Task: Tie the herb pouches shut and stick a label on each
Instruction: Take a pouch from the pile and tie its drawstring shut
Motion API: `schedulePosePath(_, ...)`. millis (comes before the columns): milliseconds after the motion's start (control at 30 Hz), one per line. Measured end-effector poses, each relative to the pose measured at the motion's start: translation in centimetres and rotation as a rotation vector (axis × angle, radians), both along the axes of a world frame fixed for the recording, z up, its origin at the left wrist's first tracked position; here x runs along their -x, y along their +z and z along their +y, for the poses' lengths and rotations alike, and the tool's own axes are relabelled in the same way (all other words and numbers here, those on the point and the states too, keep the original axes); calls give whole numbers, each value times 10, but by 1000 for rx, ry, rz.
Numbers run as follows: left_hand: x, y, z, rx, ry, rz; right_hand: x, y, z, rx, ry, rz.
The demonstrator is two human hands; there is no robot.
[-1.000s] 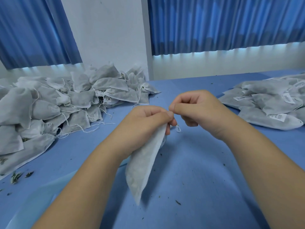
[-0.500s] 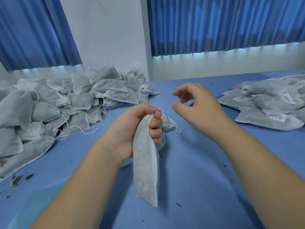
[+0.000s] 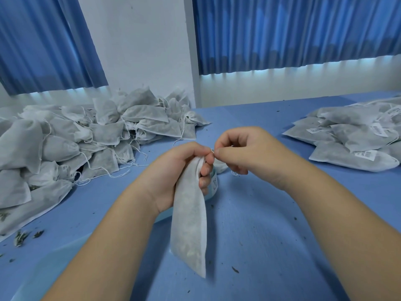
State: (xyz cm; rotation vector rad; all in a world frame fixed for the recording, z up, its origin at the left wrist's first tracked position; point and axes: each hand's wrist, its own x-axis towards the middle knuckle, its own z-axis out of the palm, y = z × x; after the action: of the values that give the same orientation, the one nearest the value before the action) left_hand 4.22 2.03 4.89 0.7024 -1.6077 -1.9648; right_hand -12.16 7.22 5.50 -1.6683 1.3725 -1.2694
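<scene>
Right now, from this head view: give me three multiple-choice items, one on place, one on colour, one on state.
1. Where do the labelled pouches lie on the table?
A. right side
B. left side
C. near edge, centre

2. What colour are the curtains?
A. green
B. blue
C. red

3. What is the left hand doing?
A. lying flat on the table
B. gripping the neck of a pouch
C. holding scissors

Key:
1 A, white labels show only on the right-hand pile.
2 B, both curtains are blue.
3 B, its fingers curl round the pouch neck while the right hand pinches the drawstring.
</scene>
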Motion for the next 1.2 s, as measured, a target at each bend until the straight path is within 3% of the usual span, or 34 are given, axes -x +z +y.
schedulePosePath(267,1,-1,2,143,55,-131,2,-4,-3,-79,42,69)
schedulePosePath(600,3,2,5,185,185,-132,7,-6,-4,-118,120,51)
schedulePosePath(1033,5,2,8,390,295,-195,10,-8,-4,-161,121,30)
schedulePosePath(1200,3,1,4,305,347,-140,14,-8,-6,-132,91,-62)
